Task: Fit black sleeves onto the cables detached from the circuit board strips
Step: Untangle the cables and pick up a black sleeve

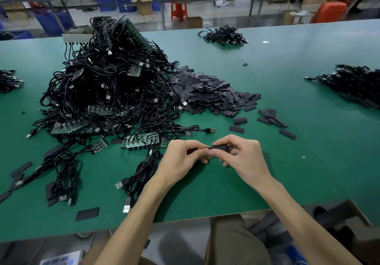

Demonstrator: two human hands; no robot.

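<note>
1. A green table (pixel 287 172) is spanning the frame.
2. A cable heap (pixel 107 92) is lying centre-left — black sleeves (pixel 209 96) are piling beside it, rightward.
3. A smaller cable bundle (pixel 225 35) is sitting upper centre.

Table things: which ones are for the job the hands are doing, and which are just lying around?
For the job: left hand pinching a cable end, right hand holding a black sleeve, sleeve pile, cable heap, circuit board strip.
Just lying about: red stool, cardboard box, blue bins.

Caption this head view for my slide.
Left hand pinches a cable, right hand holds a sleeve to it, beside the cable pile.
</note>
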